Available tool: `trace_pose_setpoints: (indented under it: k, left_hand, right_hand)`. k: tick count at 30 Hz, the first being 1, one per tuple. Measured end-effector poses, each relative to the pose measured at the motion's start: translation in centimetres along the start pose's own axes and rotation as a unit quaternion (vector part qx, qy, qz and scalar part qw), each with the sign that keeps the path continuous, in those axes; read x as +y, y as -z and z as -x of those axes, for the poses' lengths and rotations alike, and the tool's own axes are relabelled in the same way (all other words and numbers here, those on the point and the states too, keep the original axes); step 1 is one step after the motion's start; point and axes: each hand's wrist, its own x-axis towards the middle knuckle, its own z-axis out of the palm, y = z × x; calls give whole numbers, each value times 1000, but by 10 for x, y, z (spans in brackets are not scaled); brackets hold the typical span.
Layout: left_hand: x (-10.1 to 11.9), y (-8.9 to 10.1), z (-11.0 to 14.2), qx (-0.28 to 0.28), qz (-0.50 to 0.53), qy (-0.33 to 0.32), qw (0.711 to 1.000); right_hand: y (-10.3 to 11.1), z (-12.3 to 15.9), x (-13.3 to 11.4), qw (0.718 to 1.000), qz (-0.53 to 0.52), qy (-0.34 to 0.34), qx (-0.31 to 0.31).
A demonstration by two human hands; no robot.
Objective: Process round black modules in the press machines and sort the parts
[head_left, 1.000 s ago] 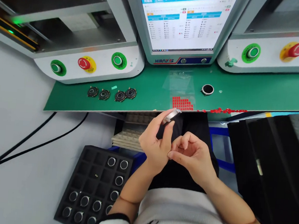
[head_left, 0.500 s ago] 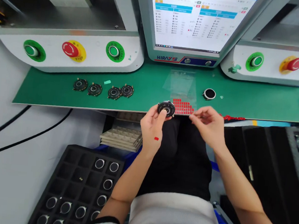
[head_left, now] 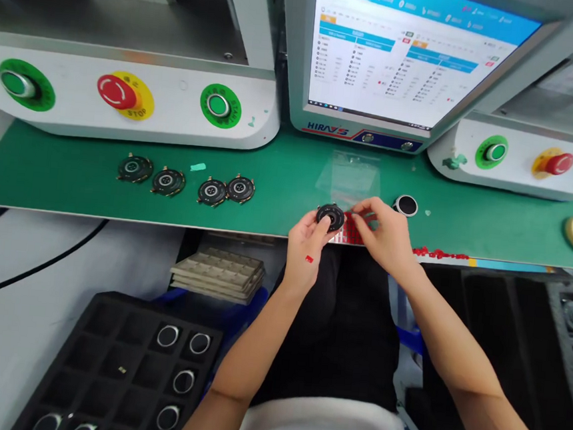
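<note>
Across the green bench mat [head_left: 280,174], the monitor [head_left: 410,65] bezel reads HIRAYS, and the yellow ring of the red emergency stop button [head_left: 116,92] reads STOP. Your left hand [head_left: 306,250] pinches a round black component [head_left: 330,217] at the mat's edge. Your right hand [head_left: 382,233] reaches its fingertips [head_left: 360,211] to the red pads [head_left: 352,231]; whether they hold one, you cannot tell from this view.

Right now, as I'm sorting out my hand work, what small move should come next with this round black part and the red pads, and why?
Probably lift one pad from the red pad sheet with your right hand. Its fingertips are at the pads, while your left hand holds the round black part right beside them.
</note>
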Motion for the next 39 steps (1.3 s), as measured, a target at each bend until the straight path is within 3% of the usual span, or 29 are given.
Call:
trace_pose_setpoints:
  k: [4, 10, 13, 15, 17, 19, 20, 22, 24, 28, 30, 32, 34, 37, 39]
  left_hand:
    - [8, 0, 11, -40, -28, 22, 999]
    - [15, -6, 58, -86, -139, 15, 986]
    - [10, -18, 75, -162, -193, -5, 968]
    - [6, -28, 86, -240, -224, -2, 945]
    - [3, -36, 93, -288, -260, -1, 922]
    - [0, -40, 93, -303, -321, -18, 897]
    - [-1, -42, 90, -304, -358, -37, 882]
    - [-6, -47, 76, -305, -427, -90, 847]
    - [-12, -57, 55, -300, -483, -155, 808]
    - [-24, -87, 9, -269, -600, -283, 698]
    - [-29, -103, -8, -249, -635, -291, 671]
    - [-32, -116, -21, -235, -642, -257, 683]
    - [-34, -126, -30, -227, -631, -226, 707]
    - [-33, -132, -40, -226, -596, -210, 742]
    - [-28, -130, -41, -231, -569, -196, 765]
  right_hand:
    - [10, 17, -23, 980, -195, -39, 25]
    - [37, 70, -42, 947, -308, -90, -27]
    - [66, 114, -38, 939, -329, -94, 9]
    - [93, 155, -32, 948, -276, -118, 110]
    - [124, 205, -22, 935, -150, -167, 274]
    - [153, 257, -8, 866, 15, -237, 440]
    - [165, 281, 2, 823, 82, -274, 490]
    - [181, 320, 21, 778, 143, -378, 481]
    - [185, 345, 37, 772, 154, -433, 439]
    - [176, 360, 49, 796, 209, -432, 369]
    - [171, 360, 48, 803, 317, -397, 312]
    - [168, 359, 45, 795, 404, -351, 285]
    - [163, 354, 39, 787, 428, -313, 316]
    - [151, 337, 26, 783, 393, -251, 412]
    - [138, 317, 16, 812, 334, -196, 438]
